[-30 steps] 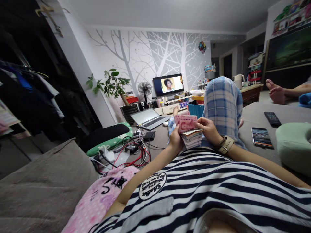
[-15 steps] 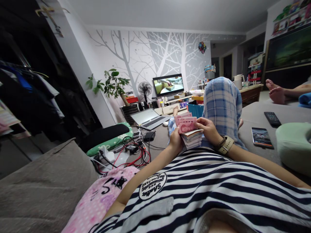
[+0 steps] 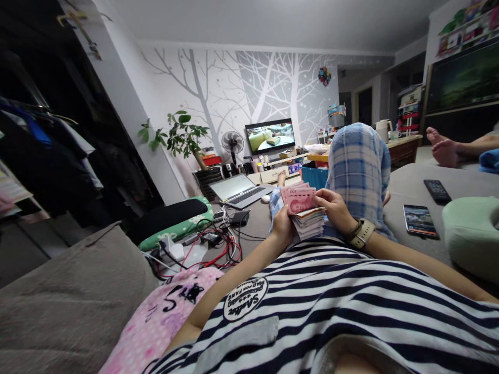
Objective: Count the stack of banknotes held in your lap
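I lie back in a striped shirt, and both hands hold a thick stack of pink banknotes (image 3: 302,208) above my belly. My left hand (image 3: 281,227) grips the stack from its left side and underneath. My right hand (image 3: 336,209), with a watch on the wrist, is closed on the right edge, its fingers on the top notes, which stand lifted and fanned slightly above the pile. My raised knee in blue plaid trousers (image 3: 358,166) stands just behind the hands.
A phone (image 3: 419,220), a remote (image 3: 437,190) and a green cushion (image 3: 471,236) lie on the grey sofa to my right. To the left are tangled cables (image 3: 212,246), a laptop (image 3: 239,190) and a pink pillow (image 3: 163,317). Another person's bare feet (image 3: 442,146) rest far right. A television (image 3: 271,136) plays ahead.
The top notes have shifted slightly as my right fingers work them over the stack. The picture on the television has changed. Both hands stay in the same place.
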The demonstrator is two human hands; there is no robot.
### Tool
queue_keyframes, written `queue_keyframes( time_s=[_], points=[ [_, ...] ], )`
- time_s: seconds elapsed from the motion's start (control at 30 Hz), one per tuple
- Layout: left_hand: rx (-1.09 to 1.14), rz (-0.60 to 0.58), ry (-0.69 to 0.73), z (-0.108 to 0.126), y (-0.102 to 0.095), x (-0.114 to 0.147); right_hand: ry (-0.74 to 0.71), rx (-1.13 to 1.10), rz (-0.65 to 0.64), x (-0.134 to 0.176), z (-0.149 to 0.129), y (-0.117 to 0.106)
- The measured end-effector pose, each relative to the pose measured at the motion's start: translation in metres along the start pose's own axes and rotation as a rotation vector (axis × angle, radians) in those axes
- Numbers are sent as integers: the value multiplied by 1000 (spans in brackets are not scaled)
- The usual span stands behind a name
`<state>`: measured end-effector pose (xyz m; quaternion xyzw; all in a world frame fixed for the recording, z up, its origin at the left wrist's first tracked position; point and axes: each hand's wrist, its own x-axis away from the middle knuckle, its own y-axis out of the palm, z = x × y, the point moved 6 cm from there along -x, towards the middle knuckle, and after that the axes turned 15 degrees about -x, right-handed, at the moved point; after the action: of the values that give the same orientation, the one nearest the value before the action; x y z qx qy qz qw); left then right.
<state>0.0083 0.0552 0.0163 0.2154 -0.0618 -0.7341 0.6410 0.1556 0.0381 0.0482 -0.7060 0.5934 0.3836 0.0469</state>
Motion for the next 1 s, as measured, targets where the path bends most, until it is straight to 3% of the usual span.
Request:
queue_keyframes(
  time_s=[0.63, 1.0],
  points=[
    [-5, 20, -14, 3, 3, 5, -50, 36, 23, 1, -2, -2],
    [-9, -14, 1, 5, 4, 8, -3, -12, 32, -1, 4, -3]
  ],
)
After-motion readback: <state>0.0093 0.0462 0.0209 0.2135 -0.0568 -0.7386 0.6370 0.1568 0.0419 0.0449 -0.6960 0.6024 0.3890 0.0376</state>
